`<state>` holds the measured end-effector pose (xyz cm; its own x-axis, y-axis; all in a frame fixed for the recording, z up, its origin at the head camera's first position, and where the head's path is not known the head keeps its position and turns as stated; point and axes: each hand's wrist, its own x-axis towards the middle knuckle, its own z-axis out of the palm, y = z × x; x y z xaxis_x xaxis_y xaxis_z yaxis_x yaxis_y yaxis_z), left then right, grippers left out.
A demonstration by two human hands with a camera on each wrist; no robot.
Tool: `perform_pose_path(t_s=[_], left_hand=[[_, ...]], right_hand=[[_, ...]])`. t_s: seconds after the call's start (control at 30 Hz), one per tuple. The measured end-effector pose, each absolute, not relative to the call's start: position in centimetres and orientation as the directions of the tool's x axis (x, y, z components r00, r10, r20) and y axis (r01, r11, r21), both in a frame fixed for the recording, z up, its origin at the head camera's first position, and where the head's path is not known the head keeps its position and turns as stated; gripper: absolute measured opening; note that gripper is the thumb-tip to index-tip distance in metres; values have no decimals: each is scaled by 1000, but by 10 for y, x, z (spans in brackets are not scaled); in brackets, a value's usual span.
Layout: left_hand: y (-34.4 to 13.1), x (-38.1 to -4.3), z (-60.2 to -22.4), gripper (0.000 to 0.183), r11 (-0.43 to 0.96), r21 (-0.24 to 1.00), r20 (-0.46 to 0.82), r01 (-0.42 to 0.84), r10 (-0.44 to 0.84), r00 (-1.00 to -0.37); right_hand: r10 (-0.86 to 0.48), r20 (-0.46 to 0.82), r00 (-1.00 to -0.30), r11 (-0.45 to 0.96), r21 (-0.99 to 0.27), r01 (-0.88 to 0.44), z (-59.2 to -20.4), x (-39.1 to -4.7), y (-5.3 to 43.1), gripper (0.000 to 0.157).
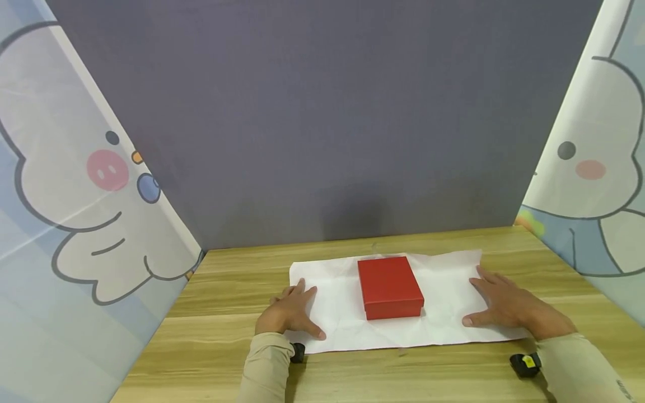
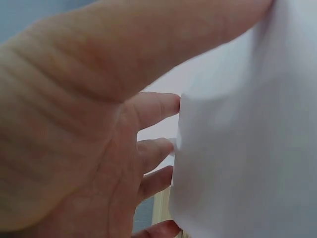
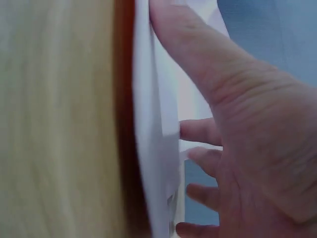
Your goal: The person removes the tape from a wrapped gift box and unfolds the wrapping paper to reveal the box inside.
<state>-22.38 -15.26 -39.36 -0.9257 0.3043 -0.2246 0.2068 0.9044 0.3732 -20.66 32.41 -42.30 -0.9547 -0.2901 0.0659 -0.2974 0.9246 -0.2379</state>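
Note:
A red lidded box (image 1: 390, 285) sits near the middle of a creased white sheet of paper (image 1: 335, 313) spread on the table. My left hand (image 1: 288, 313) rests at the paper's left end, fingers spread and thumb stretched toward the box. At the right end, my right hand (image 1: 504, 302) touches the paper with its fingers apart. Both hands stand away from the box. In the left wrist view, fingertips meet the edge of the white paper (image 2: 237, 148). The right wrist view has the thumb and fingers against the paper (image 3: 158, 124) too.
The wooden table (image 1: 211, 336) runs back to a dark grey panel (image 1: 322, 123). Curtains printed with cartoon animals hang at the left (image 1: 75, 196) and right (image 1: 594, 140). Small black devices sit at the left wrist (image 1: 298, 353) and right wrist (image 1: 525, 365).

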Motion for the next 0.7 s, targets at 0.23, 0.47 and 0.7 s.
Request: perform_pose_path(t_s=[0.23,0.47,0.7], left_hand=[[-160,-228,-399,96,871,450,-179,195,302,-936],[-165,-230,-403,81,840,511,-153,182,297,-942],[-164,-231,-404,102,854,491,-152,174,281,-948]], right_hand=[[-286,30,-958,903,-326,-280,-418,-206,325,102],[-335,60,-940,905,-256,-338,-411,-204,327,101],[-293,12,-956,911,-299,-283,-412,-204,327,103]])
